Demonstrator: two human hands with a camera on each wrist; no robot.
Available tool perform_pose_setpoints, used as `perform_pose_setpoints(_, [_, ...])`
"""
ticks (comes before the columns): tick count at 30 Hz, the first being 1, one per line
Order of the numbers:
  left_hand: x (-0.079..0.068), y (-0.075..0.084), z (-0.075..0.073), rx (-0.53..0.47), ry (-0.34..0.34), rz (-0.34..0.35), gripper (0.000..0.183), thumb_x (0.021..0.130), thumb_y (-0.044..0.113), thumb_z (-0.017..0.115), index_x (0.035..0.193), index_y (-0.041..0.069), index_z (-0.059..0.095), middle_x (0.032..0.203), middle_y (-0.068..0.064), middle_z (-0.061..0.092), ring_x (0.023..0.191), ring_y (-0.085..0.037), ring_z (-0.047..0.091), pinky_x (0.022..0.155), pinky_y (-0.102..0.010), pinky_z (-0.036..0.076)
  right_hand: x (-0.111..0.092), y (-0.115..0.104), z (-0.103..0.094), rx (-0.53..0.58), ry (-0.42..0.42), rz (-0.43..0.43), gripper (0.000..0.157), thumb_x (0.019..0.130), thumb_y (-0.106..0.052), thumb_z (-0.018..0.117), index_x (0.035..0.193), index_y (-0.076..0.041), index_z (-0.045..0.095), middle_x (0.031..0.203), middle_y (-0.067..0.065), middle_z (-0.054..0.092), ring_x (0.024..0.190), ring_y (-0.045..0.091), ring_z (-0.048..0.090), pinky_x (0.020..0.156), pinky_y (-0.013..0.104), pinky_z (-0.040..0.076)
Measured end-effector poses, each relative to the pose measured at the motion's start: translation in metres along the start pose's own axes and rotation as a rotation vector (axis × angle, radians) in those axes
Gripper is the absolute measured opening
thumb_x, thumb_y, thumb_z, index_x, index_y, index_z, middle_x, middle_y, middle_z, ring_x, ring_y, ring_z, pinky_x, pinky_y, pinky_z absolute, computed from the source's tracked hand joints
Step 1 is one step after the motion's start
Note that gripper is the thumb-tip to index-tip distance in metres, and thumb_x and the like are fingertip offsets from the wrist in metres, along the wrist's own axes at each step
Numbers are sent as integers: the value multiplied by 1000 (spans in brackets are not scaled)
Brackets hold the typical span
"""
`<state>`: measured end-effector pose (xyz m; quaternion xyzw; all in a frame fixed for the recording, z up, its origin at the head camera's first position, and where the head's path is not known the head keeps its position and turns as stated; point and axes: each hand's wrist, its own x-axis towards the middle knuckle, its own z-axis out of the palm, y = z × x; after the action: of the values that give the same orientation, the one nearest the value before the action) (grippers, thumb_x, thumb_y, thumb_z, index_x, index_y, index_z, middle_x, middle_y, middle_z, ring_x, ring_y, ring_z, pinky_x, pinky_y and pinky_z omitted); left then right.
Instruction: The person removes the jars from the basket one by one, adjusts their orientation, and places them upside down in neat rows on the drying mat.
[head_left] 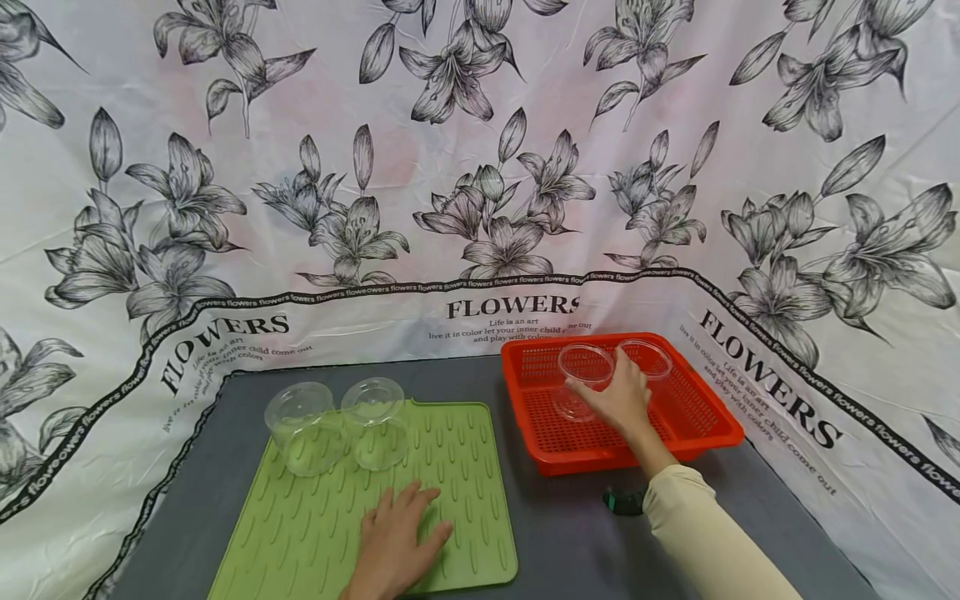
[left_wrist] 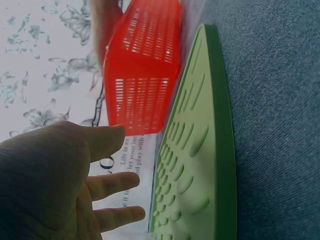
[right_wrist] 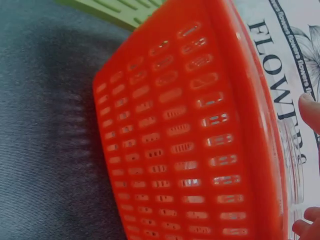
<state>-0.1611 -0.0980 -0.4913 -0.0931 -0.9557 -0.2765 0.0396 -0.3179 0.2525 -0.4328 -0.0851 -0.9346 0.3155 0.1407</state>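
Over the red basket [head_left: 547,462], my right hand [head_left: 618,400] reaches in among two clear plastic containers. Its thumb is by the left container [head_left: 573,408], and its fingers are spread near the right container [head_left: 656,360]. In the right wrist view, thumb and fingertips [right_wrist: 310,215] stand apart around a clear rim; firm contact cannot be made out. My left hand [head_left: 396,537] is low over the green mat [head_left: 472,533], fingers extended and holding nothing. At the mat's far left are two more clear containers, one at the corner [head_left: 303,429] and another beside it [head_left: 375,425].
A small dark object with a green part [head_left: 624,502] lies before the basket, near my right sleeve. The grey tabletop [head_left: 555,542] runs between mat and basket. A flower-printed cloth [head_left: 495,250] hangs behind and along both sides.
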Motion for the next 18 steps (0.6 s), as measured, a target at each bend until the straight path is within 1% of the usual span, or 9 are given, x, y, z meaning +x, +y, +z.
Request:
perform_pose_setpoints(6, [0,4,2,-1,14,26,49,89,49,61,129,21,59,143,-14,50,132,-54,38,98,-76,29,7,1,2,-13,-23,23,121,69,-70,71,153,-3,15,152,27,29,136,48,24,109,69,20])
perform_pose_setpoints(9, [1,5,3,-3,-4,26,50,90,50,60,130,21,58,144,-14,49,132,-54,37,97,-77,29,9,2,5,-18,-38,38,121,69,-68,72,153,-3,13,152,27,29,137,47,24,111,68,20])
perform_pose_setpoints(14, [1,9,3,-5,-24,21,50,90,50,60,130,21,58,144,-13,49,133,-53,36,97,-77,29,12,7,10,-9,-66,56,123,70,-64,74,154,-2,9,154,28,25,140,48,21,114,67,16])
perform_pose_setpoints(18, [0,11,4,-6,-29,19,49,89,49,61,130,21,59,144,-13,50,133,-53,36,97,-76,29,13,11,13,27,-85,63,127,69,-66,74,154,-2,6,155,27,22,141,47,22,114,67,19])
